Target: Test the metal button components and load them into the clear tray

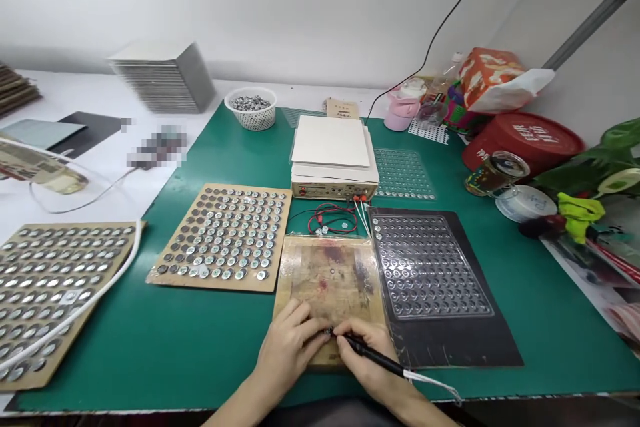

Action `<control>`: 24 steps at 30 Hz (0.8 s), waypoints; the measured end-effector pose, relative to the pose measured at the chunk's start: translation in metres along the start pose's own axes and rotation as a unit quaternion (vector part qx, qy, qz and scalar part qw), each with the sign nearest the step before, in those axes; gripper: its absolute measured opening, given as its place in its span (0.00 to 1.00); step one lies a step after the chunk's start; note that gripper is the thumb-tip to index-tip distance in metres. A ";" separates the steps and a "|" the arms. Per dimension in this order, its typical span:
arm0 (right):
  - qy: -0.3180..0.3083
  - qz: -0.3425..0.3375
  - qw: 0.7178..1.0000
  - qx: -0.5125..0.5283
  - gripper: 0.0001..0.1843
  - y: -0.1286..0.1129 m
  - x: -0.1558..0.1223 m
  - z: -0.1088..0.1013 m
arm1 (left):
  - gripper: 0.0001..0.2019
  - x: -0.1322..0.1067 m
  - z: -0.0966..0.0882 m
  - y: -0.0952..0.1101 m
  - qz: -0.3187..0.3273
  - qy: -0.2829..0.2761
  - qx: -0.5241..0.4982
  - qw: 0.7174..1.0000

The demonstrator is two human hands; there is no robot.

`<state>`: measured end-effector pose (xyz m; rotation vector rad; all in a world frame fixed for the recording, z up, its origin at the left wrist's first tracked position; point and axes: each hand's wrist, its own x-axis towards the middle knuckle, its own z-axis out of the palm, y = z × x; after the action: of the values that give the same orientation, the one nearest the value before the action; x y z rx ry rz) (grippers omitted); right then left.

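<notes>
My left hand [287, 347] rests on the near edge of a worn wooden board [327, 280], fingers pinched on a small round metal part [329, 331]. My right hand [367, 353] holds a thin black probe pen [380, 360] with a white wire trailing right, its tip touching that part. Left of the board lies a cardboard tray [225, 237] filled with several small round metal cells. Right of the board sits a clear plastic blister tray [430, 263] on a black mat.
A white-topped tester box [334, 167] with red and black leads stands behind the board. A white basket of metal parts [251, 107], stacked grey plates [163, 77], another cardboard tray [45, 293] at left, and red tins, cups and a plant at right.
</notes>
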<state>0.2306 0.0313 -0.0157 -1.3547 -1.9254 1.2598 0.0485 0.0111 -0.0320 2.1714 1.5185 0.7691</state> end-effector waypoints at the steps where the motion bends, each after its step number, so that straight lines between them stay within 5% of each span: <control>1: -0.008 0.004 1.000 -0.001 0.11 0.000 0.002 -0.001 | 0.06 0.000 0.000 0.002 -0.002 -0.004 0.005 1.000; 5: -0.041 0.012 0.999 -0.023 0.11 -0.001 0.008 -0.005 | 0.06 0.001 -0.004 0.011 -0.007 -0.022 0.024 0.999; 8: -0.051 0.013 0.998 -0.034 0.12 0.005 0.010 -0.005 | 0.06 0.013 -0.026 0.001 -0.009 -0.027 0.049 0.998; 12: -0.047 0.000 0.999 -0.014 0.12 0.012 0.008 -0.003 | 0.11 0.039 -0.089 -0.060 -0.105 0.056 0.126 0.985; 16: -0.042 0.004 0.999 -0.017 0.10 0.003 0.009 -0.004 | 0.13 0.057 -0.140 -0.136 -0.250 0.142 0.213 0.934; 21: -0.023 -0.030 0.999 -0.015 0.09 -0.004 0.008 -0.007 | 0.16 0.058 -0.149 -0.170 -0.325 0.106 0.252 0.905; 24: 0.028 -0.172 0.984 -0.036 0.11 0.003 0.001 -0.004 | 0.17 0.058 -0.150 -0.165 -0.341 0.077 0.257 0.901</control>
<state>0.2343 0.0344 -0.0170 -1.0189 -2.0717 0.9829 -0.1508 0.1218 -0.0003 1.6704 2.5842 0.3182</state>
